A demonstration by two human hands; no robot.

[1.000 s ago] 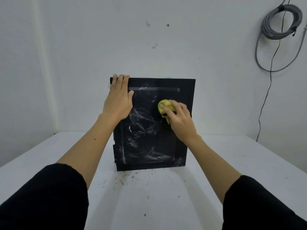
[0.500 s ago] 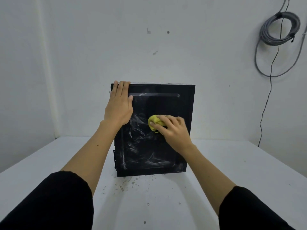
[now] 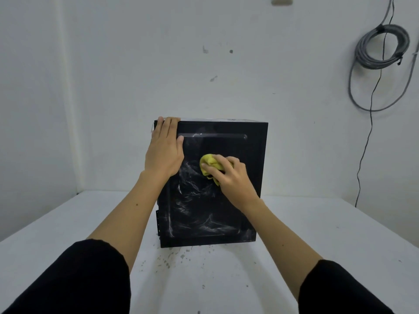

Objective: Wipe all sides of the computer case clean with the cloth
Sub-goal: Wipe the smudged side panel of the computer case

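A black computer case (image 3: 226,211) stands upright on the white table (image 3: 340,234), its side panel facing me and streaked with white dust, mostly on the lower left. My left hand (image 3: 164,150) lies flat on the panel's upper left corner, fingers straight and reaching the top edge. My right hand (image 3: 229,175) grips a bunched yellow cloth (image 3: 209,165) and presses it against the middle of the panel. Most of the cloth is hidden under my fingers.
Dark crumbs and specks (image 3: 172,259) lie on the table just in front of the case. A coiled grey cable (image 3: 383,46) hangs on the wall at the upper right, with a thin black wire (image 3: 362,155) running down to the table's far edge.
My right hand has wiped the cloth leftward and down across the panel from its upper right area to the middle. My left hand has stayed on the upper left corner.
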